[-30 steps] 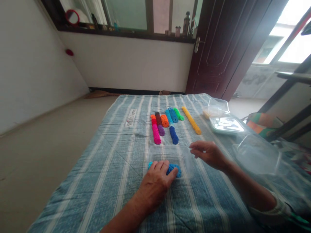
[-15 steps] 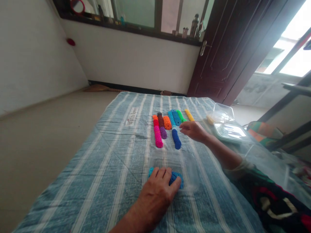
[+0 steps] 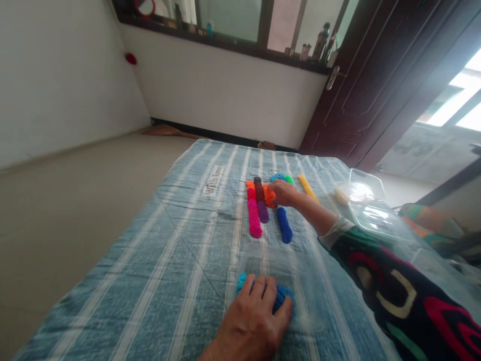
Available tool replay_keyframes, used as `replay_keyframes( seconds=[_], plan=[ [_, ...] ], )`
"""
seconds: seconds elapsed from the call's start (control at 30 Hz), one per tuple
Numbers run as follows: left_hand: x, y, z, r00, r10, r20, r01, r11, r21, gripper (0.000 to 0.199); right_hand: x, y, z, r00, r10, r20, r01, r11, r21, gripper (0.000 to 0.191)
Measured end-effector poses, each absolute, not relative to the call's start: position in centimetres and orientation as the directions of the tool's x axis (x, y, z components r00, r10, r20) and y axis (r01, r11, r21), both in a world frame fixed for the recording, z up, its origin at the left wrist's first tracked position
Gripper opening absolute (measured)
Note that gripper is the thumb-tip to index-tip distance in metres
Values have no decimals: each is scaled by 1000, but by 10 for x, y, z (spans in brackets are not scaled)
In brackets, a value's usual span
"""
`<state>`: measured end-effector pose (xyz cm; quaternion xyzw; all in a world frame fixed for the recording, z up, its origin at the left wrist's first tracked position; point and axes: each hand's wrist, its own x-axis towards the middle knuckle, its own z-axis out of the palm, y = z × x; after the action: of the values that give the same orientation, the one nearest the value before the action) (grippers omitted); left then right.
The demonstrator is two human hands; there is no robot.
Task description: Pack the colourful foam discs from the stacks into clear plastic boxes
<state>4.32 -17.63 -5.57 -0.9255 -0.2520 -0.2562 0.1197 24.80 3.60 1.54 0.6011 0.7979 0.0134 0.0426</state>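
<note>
My left hand (image 3: 259, 313) is curled over a bumpy, knitted-looking blue roll (image 3: 282, 297), light blue at its left end, inside a clear plastic box (image 3: 310, 301). Farther forward, my right hand (image 3: 284, 193) is bent at the right side of a short orange roll (image 3: 268, 195), its fingertips on it. Left of it lie a brown and purple row (image 3: 260, 200) and an orange, red and pink row (image 3: 253, 210). A dark blue roll (image 3: 284, 224) lies nearer than my right hand. Behind the hand, light blue (image 3: 278, 177) and green (image 3: 288, 178) rolls are partly hidden.
A yellow roll (image 3: 307, 187) lies beyond my right forearm. Clear plastic boxes (image 3: 376, 218) stand at the right edge of the striped cloth (image 3: 180, 240). A "With love" print (image 3: 214, 180) is on the cloth. A dark door (image 3: 349, 100) stands behind.
My right hand has moved left, from beside the green roll to the orange roll, now covering part of the blue ones. My left hand stays on its blue roll. The view has shifted slightly.
</note>
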Motion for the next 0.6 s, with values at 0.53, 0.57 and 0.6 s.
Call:
replay_keyframes(
  seconds=[0.53, 0.57, 0.6],
  plan=[
    [44, -179, -51, 734, 430, 527, 535, -843, -58, 15, 245, 59, 14, -303, 944, -129, 930, 323, 175, 41],
    [44, -179, -50, 735, 429, 525, 534, -843, -60, 15, 246, 61, 14, -304, 944, -130, 931, 324, 171, 43],
    [44, -179, -50, 738, 428, 522, 532, -844, -61, 16, 248, 63, 13, -306, 943, -130, 931, 325, 166, 46]
  ],
)
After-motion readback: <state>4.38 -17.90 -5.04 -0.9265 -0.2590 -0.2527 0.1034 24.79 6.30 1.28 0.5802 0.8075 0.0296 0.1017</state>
